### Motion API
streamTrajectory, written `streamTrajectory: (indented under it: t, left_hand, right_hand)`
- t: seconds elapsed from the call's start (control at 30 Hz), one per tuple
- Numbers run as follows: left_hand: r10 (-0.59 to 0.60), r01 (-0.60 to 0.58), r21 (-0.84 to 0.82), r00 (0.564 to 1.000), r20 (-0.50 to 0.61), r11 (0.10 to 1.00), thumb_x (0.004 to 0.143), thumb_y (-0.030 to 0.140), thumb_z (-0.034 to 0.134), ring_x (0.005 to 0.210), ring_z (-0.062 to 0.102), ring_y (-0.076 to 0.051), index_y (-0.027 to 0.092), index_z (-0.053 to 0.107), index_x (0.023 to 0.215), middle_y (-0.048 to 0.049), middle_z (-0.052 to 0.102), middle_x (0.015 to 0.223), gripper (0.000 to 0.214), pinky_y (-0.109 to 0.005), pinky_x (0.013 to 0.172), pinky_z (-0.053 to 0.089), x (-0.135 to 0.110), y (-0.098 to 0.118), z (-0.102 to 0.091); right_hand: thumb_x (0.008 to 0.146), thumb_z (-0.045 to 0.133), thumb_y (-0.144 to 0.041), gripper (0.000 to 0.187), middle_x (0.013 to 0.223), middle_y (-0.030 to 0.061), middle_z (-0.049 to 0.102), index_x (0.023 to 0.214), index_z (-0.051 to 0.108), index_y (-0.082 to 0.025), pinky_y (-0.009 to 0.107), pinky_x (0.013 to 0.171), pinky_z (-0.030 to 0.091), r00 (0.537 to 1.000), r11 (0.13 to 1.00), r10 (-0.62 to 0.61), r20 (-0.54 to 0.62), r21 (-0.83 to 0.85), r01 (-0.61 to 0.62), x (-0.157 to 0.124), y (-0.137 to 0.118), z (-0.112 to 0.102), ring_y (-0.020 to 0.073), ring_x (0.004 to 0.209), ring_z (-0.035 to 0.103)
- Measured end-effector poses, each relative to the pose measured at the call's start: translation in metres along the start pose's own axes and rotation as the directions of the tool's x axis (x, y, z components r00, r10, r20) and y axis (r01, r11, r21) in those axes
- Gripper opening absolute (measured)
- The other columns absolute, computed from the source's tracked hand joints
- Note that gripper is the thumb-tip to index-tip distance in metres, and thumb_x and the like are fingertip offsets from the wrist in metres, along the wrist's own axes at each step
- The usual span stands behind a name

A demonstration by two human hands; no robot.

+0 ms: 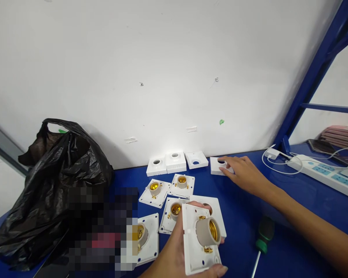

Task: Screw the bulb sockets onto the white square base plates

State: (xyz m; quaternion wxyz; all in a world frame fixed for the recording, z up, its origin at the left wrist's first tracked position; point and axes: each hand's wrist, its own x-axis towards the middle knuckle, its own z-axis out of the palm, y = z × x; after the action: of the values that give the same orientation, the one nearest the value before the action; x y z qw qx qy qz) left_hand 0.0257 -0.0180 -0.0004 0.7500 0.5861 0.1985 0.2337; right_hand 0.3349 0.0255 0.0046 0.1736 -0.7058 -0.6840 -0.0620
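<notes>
My left hand (172, 251) is wrapped round a square white lamp holder base (193, 247), tilted upright, with a grey socket and brass terminals facing me. At the back, my right hand (245, 173) grips a white square cover (215, 166) with a round hole, thumb and fingers at its right side. Partly hidden behind the held base lies another white cover (219, 216). Several more lamp holder bases (161, 197) rest to the left of it, their brass-lined sockets facing up. Along the wall stand three further white covers (176, 164).
A screwdriver (262, 235) with a green and black handle lies under my right forearm. On the left is a black plastic bag (75, 166), beside a blurred-out area. A white power strip (327, 175) with cables, phones (321, 146) and a blue metal frame (310, 85) are at right.
</notes>
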Motion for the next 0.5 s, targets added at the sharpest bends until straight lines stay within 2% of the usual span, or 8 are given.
streamTrajectory:
  t: [0.1, 0.23, 0.33, 0.5]
  left_hand:
    - [0.021, -0.021, -0.021, 1.000, -0.007, 1.000, 0.081, 0.039, 0.091, 0.118, 0.062, -0.027, 0.028, 0.041, 0.141, -0.0091, 0.064, 0.120, 0.079, -0.044, 0.099, 0.050, -0.001, -0.001, 0.000]
    - [-0.010, 0.010, -0.016, 1.000, -0.007, 1.000, 0.080, 0.039, 0.092, 0.118, 0.063, -0.028, 0.029, 0.039, 0.142, -0.0092, 0.067, 0.119, 0.082, -0.042, 0.098, 0.051, -0.002, 0.000, 0.000]
    - [-0.012, 0.012, 0.008, 1.000, 0.003, 1.000, 0.081, 0.037, 0.091, 0.118, 0.065, -0.029, 0.028, 0.038, 0.144, -0.0116, 0.068, 0.122, 0.082, -0.040, 0.092, 0.054, -0.002, 0.001, -0.001]
    - [0.026, -0.025, -0.007, 0.999, 0.030, 1.000, 0.083, 0.032, 0.089, 0.120, 0.065, -0.033, 0.027, 0.031, 0.149, -0.0147, 0.068, 0.123, 0.088, -0.045, 0.091, 0.056, -0.001, -0.007, -0.005]
  right_hand:
    - [0.105, 0.056, -0.042, 0.034, 0.118, 0.0098, 0.068, 0.127, 0.063, -0.018, 0.047, 0.092, 0.058, 0.999, 0.997, 0.042, -0.004, -0.064, -0.043, -0.002, -0.003, -0.008, 0.0241, 0.102, 0.070]
    - [0.105, 0.046, -0.050, 0.042, 0.121, 0.0150, 0.067, 0.129, 0.061, -0.019, 0.051, 0.091, 0.056, 0.999, 0.993, 0.033, 0.005, -0.118, -0.033, -0.006, -0.004, -0.002, 0.0343, 0.109, 0.067]
    - [0.105, 0.043, -0.053, 0.042, 0.117, 0.0152, 0.067, 0.118, 0.064, -0.019, 0.051, 0.089, 0.054, 1.000, 0.991, 0.025, 0.006, -0.129, -0.024, -0.009, -0.007, 0.000, 0.0361, 0.106, 0.066]
    - [0.100, 0.052, -0.056, 0.039, 0.109, 0.0153, 0.066, 0.095, 0.064, -0.019, 0.050, 0.086, 0.050, 1.000, 0.998, 0.006, 0.004, -0.056, -0.006, -0.014, -0.013, -0.004, 0.0352, 0.098, 0.064]
